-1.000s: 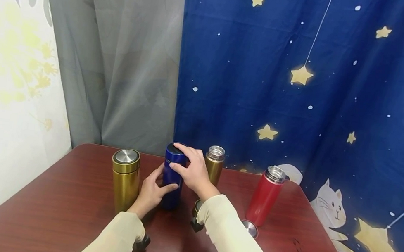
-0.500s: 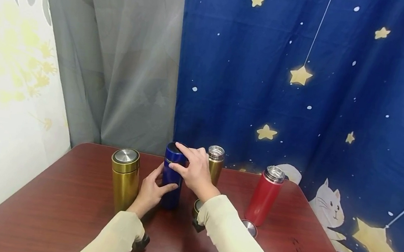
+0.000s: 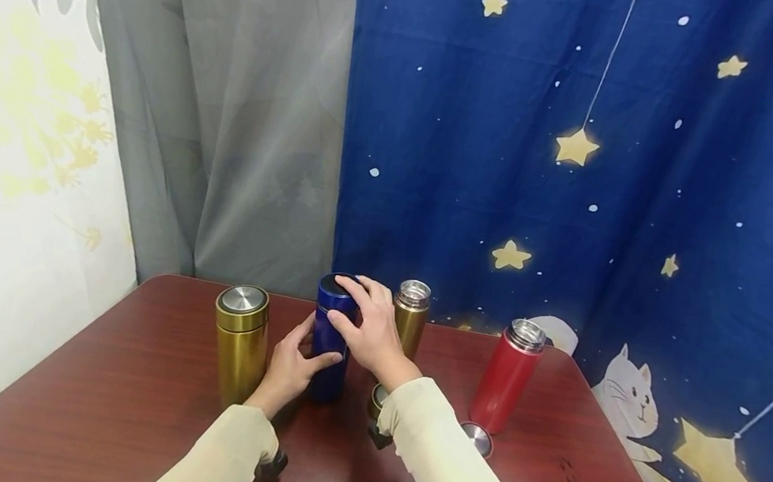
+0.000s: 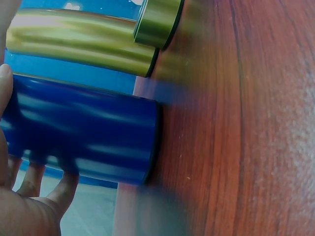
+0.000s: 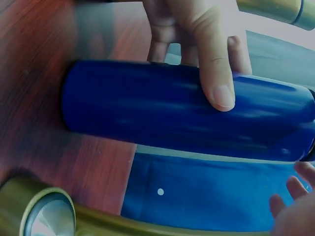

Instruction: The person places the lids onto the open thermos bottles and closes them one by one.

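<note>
Blue vacuum flask (image 3: 331,338): upright, mid-bench (image 3: 125,394), between two gold flasks. Left hand (image 3: 289,365), grip wrapped round the body, steadies it; right hand (image 3: 369,326), grip curled over the cap (image 3: 337,286), evidently to turn it.

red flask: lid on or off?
Off. The red flask stands upright with its bare metal mouth showing, and a round lid lies on the table at its base.

The right hand (image 3: 371,330) has turned a little on the lid (image 3: 338,286) of the blue bottle (image 3: 329,350). Its fingers (image 3: 356,288) now curl more over the top of the lid, and before they reached out flatter across it.
</note>
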Motion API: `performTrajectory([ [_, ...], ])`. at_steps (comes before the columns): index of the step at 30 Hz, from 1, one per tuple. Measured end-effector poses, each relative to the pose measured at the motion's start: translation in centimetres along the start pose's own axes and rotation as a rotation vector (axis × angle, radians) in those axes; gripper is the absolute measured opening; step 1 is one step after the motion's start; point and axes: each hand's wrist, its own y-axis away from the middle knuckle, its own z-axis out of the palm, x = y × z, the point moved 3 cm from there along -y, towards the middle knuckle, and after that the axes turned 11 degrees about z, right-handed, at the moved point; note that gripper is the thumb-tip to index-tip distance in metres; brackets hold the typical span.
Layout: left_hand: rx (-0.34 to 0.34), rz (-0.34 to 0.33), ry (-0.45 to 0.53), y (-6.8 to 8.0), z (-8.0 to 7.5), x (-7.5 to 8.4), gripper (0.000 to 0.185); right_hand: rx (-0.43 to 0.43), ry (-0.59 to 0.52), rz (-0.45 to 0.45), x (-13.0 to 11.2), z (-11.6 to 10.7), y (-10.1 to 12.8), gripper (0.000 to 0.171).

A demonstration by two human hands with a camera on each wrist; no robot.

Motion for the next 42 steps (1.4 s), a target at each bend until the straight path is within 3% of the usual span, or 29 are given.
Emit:
performTrajectory([
  [3,0.001,-0.001,-0.002,0.0,0.0,0.1,0.086,-0.082,-0.126,0.037,0.3,0.0,-0.1,0.046],
  [6,0.002,-0.001,0.002,0.0,0.0,0.1,0.085,-0.103,-0.172,0.052,0.5,-0.2,-0.4,0.045],
  [20,-0.005,0.011,-0.022,0.1,0.0,0.1,0.086,0.054,0.043,0.131,-0.4,0.0,-1.3,0.051],
  [23,-0.013,-0.008,-0.027,0.1,0.0,-0.1,0.086,0.000,0.010,0.133,-0.6,0.2,-1.2,0.051],
  [27,-0.012,-0.005,-0.021,0.1,-0.1,0.0,0.086,-0.120,-0.134,0.154,-0.4,0.2,-1.0,0.047],
  [31,-0.001,0.016,0.002,0.1,-0.1,0.1,0.085,-0.167,-0.227,0.165,0.1,-0.3,-1.0,0.044],
  [42,-0.002,-0.015,0.009,0.0,0.0,-0.1,0.086,-0.201,-0.210,0.152,1.2,-1.0,-1.4,0.045],
])
